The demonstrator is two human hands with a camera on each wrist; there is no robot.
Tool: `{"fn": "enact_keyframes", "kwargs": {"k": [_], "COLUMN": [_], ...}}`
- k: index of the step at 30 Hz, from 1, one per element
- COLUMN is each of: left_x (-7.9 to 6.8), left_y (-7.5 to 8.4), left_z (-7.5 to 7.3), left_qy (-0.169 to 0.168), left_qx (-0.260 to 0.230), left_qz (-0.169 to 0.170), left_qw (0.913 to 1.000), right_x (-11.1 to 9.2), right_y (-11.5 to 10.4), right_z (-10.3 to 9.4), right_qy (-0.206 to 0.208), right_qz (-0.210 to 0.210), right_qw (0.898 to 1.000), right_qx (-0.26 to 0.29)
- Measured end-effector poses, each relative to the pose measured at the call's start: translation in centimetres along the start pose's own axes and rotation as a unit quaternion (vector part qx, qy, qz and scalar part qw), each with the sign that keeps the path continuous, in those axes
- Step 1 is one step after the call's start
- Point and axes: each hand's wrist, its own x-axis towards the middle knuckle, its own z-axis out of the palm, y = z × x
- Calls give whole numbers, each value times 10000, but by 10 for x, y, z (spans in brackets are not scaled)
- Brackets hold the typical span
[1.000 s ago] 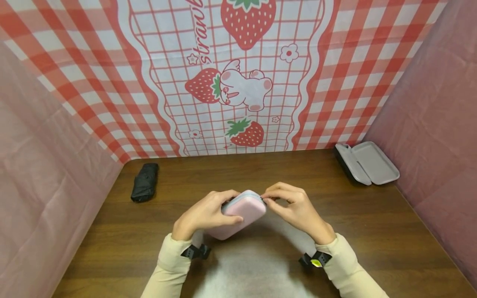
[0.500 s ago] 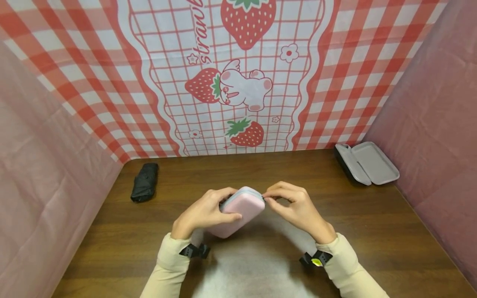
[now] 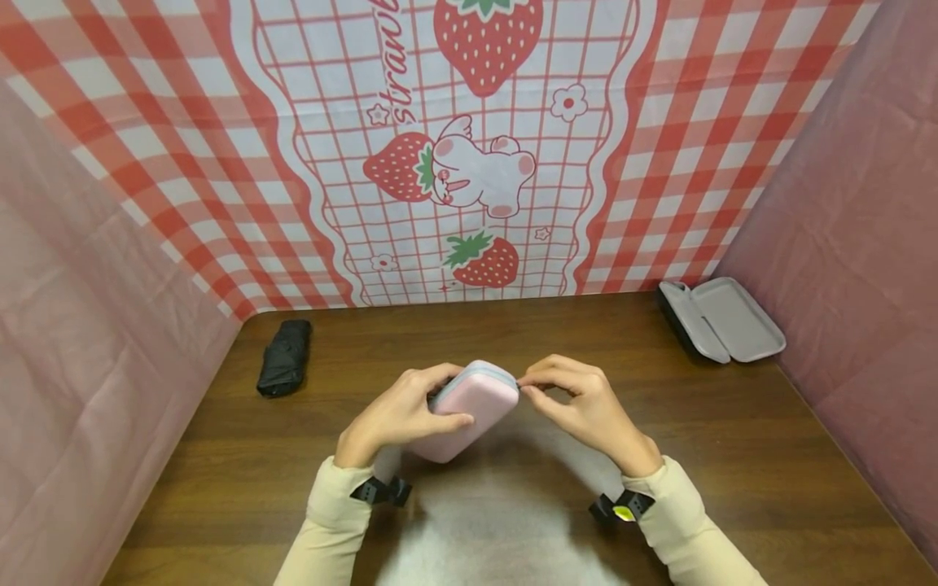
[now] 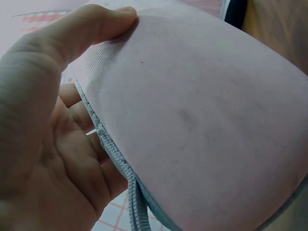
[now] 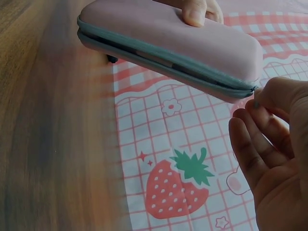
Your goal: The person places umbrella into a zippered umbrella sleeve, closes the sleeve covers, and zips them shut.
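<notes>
A pink hard-shell zip case (image 3: 469, 411) is held up at a tilt over the table's middle. My left hand (image 3: 410, 415) grips it by its left end, thumb (image 4: 108, 24) across the pink face and the other fingers behind. At the opposite end my right hand (image 3: 579, 407) pinches the small zipper pull (image 5: 256, 102) at the corner. The grey zipper (image 5: 159, 55) runs along the edge; in the right wrist view its two rows stand apart along the long side, with a dark gap between them. In the left wrist view a grey fabric strip (image 4: 136, 204) hangs at the zipper.
A black folded pouch-like bundle (image 3: 284, 358) lies at the table's back left. At the back right, a hard case with grey lining (image 3: 736, 320) lies unfolded. A strawberry-print cloth (image 3: 484, 187) hangs behind the table (image 3: 733, 456), with pink fabric at both sides.
My left hand has shifted the pink case slightly left and away from me. My right hand has stayed almost in place, its fingertips now a little apart from the case's corner.
</notes>
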Motion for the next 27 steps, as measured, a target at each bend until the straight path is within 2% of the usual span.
{"fn": "enact_keyframes", "kwargs": {"k": [6,13,21,27], "left_x": [1,1,4,7], "left_y": [-1,1,6,9], "left_z": [1,5,12,17], "left_qy": [31,15,63,-28], "left_qx": [-123,-256,-843,-1141], "left_qz": [-84,-201,-402,-551], "left_qw": [9999,9995,9956,9919], "right_x": [-1,-1,1,1], "right_y": [0,-2,-9,-10], "right_z": [-1,5,6,4], "right_qy": [31,245,391,322], "right_qz": [13,147,410,374], "right_qw": [10000,9988,9978,9987], "right_qx": [58,407,354,118]}}
